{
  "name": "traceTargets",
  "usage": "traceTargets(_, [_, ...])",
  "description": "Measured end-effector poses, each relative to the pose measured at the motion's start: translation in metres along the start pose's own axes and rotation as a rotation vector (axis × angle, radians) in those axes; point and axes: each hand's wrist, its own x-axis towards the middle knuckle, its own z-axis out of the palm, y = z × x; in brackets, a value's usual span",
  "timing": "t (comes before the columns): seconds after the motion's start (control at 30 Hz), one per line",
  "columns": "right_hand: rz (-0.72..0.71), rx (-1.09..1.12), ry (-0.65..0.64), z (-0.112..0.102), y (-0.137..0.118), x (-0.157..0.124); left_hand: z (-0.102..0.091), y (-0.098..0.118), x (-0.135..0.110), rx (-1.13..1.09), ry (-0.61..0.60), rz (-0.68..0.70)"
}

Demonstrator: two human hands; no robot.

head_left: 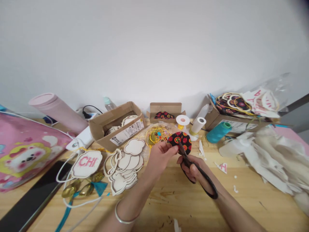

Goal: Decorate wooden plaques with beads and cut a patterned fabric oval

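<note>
Head view: the left hand [160,156] pinches a round piece of black patterned fabric [180,141] between thumb and fingers, its edge against the blades of black-handled scissors [182,154] gripped in the right hand [193,170].

head-worn view, facing down — left hand [160,157], right hand [193,170]

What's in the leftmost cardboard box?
The cardboard box holds pale cutouts at the top; anything lower is hidden by its front wall.
</note>
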Motion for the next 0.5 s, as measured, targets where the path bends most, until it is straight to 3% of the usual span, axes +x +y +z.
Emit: traceTargets(0.5, [0.082,0.038,0.052,-0.0042,-0.0003,0.0007,0.0028,0.0032,0.0041,0.027,-0.051,-0.014])
